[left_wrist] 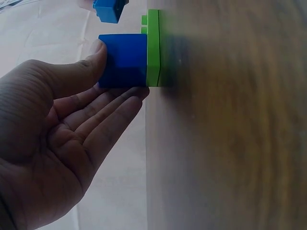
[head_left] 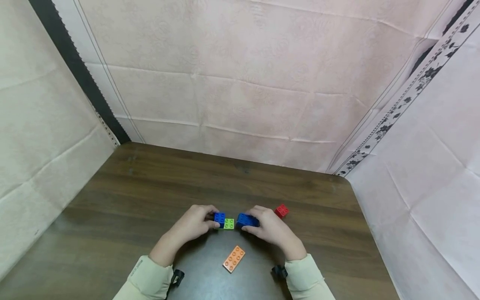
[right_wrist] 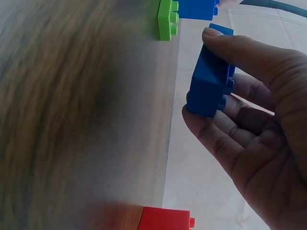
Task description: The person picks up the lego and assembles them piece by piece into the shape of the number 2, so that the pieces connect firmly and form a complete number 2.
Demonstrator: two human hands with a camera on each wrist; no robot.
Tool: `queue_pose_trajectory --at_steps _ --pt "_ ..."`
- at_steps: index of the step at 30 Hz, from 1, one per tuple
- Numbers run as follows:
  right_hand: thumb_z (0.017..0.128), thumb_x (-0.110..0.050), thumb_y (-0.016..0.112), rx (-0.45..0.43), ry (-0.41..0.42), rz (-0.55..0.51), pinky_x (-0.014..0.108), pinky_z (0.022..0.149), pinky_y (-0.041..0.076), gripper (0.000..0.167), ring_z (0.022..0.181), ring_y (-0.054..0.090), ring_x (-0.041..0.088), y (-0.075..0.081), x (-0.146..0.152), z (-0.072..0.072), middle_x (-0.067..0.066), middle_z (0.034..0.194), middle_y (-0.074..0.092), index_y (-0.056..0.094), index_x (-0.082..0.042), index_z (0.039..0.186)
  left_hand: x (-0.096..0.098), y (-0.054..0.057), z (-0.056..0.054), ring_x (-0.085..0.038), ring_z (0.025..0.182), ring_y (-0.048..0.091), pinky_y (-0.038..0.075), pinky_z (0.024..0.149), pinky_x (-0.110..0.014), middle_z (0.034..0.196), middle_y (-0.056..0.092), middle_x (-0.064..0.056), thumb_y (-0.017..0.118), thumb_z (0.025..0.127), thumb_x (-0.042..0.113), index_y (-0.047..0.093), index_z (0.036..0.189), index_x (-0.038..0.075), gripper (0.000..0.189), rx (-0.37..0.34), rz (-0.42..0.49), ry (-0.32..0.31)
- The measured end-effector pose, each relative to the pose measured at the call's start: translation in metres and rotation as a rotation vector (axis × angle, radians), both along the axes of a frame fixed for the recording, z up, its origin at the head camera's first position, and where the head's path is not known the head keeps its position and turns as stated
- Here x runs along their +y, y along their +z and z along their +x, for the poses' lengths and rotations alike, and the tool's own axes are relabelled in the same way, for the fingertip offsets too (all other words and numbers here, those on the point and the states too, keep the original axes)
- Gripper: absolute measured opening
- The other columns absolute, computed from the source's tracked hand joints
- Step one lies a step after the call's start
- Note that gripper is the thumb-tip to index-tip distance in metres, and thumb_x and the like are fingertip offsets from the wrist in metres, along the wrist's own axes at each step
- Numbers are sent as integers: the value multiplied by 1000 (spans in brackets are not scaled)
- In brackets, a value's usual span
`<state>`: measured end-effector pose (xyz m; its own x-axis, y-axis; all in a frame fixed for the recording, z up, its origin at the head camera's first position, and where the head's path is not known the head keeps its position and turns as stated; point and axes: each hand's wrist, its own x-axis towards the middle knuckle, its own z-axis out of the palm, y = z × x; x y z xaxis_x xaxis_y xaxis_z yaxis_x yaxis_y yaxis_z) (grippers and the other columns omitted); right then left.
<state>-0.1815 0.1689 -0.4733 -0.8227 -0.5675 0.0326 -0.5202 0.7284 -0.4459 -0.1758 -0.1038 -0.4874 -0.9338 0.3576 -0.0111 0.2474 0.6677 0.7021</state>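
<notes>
In the left wrist view, a blue building block (left_wrist: 123, 60) stands on one end of a flat green studded plate (left_wrist: 153, 48), which lies on the table. My left hand (head_left: 195, 222) holds that block between thumb and fingers. To its right, my right hand (head_left: 271, 225) grips a second, longer blue block (head_left: 246, 220), raised off the table. The right wrist view shows the thumb on one side of this tilted block (right_wrist: 209, 79) and fingers on the other. A small gap separates it from the green plate's bare studs (head_left: 229, 223).
An orange studded plate (head_left: 233, 258) lies on the wooden table (head_left: 157, 187) between the forearms. Just beyond the right hand sits a red block (head_left: 281, 211). Pale cloth (head_left: 232, 83) hangs along the table's back and both sides.
</notes>
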Motion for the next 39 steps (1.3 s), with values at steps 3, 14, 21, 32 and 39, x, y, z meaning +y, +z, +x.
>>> queue_pose_trajectory --at_steps 3,14,21,32,39 --pt "92 -41 74 3 3 -5 34 87 56 43 97 61 10 0 -3 -1 -2 113 66 67 -13 125 0 2 0 -12 91 67 57 79 -37 102 71 -3 78 90 18 71 113 10 25 -5 0 9" --pt "95 -39 70 15 24 -46 34 87 55 41 99 62 10 4 -15 0 -2 115 65 65 -13 127 0 3 -1 -12 90 66 57 80 -38 101 72 -3 78 90 19 71 113 11 25 -11 2 7" --pt "96 -36 70 7 40 -71 33 89 55 39 101 61 9 4 -21 1 -2 117 66 65 -13 127 0 1 -2 -11 88 67 57 78 -36 99 72 -2 78 90 18 71 111 10 23 2 4 -7" --pt "96 -31 71 39 76 -118 33 89 55 38 104 63 10 6 -29 1 1 121 67 64 -11 128 0 -2 -3 -12 87 67 57 76 -36 96 72 -2 79 89 15 71 108 9 22 2 23 -14" --pt "96 -32 71 21 86 -114 33 91 54 40 104 63 10 7 -35 0 1 122 67 64 -11 129 0 0 -1 -12 87 67 57 76 -36 98 72 -3 78 89 16 71 109 8 22 6 23 -19"
